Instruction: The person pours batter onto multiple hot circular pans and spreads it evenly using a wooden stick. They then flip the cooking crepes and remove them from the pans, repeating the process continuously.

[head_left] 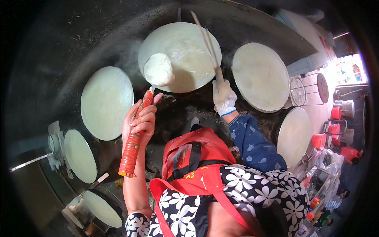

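Note:
My bare left hand (pixel 142 121) is wrapped round the red taped handle of a ladle (pixel 135 136). The ladle's round head, covered in thick white batter (pixel 158 69), hangs over the near left part of the middle round griddle (pixel 183 33). A pale layer coats that griddle, glossy in places, with a shadow across it. My right hand (pixel 223 95), in a white knit glove, is closed on a long thin wooden spreader (pixel 205 37). Its blade slants up and left over the griddle's right side; whether it touches the layer I cannot tell.
More round griddles with pale surfaces curve around me: one at left (pixel 106 103), one at right (pixel 260 77), others lower on both sides. Steam drifts by the dark wall. Red buckets (pixel 319 140), wire racks (pixel 304 90) and plastic bags (pixel 329 162) stand at far right.

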`<action>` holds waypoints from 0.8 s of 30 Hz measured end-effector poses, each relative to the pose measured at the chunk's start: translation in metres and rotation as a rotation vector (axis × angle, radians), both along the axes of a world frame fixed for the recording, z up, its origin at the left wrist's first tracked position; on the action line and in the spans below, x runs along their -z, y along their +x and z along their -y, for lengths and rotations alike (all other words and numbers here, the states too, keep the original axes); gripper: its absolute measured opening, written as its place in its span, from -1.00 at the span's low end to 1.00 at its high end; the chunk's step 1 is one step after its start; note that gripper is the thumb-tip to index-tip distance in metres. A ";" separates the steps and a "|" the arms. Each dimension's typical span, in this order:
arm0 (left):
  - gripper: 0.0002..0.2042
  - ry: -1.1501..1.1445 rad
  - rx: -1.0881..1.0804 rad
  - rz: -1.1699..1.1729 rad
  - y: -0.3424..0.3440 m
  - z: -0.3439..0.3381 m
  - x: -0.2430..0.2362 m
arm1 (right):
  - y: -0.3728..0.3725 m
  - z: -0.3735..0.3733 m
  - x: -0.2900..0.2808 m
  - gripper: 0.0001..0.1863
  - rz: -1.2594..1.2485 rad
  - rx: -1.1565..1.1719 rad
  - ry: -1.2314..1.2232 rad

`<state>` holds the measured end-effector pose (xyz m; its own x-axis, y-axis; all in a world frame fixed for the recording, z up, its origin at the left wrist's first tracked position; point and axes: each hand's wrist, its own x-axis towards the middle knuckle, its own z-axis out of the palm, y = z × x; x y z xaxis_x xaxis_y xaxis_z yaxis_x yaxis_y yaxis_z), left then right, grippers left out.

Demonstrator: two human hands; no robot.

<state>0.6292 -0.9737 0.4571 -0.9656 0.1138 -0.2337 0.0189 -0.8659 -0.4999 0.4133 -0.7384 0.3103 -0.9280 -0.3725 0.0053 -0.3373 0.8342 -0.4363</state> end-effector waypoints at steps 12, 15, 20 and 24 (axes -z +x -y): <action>-0.37 -0.031 -0.108 -0.067 0.116 -0.003 -0.030 | 0.077 -0.009 0.022 -0.33 0.205 -0.171 0.077; -0.39 -0.301 -0.324 -0.146 0.186 0.007 -0.053 | 0.061 -0.007 0.029 -0.35 -0.060 -0.120 -0.016; -0.48 -0.596 -0.377 0.243 0.308 0.048 -0.037 | 0.121 0.044 0.015 -0.31 -0.075 -0.292 0.198; -0.47 -0.288 -0.485 0.137 0.390 0.046 -0.022 | 0.200 0.096 -0.003 -0.30 -0.051 -0.466 0.111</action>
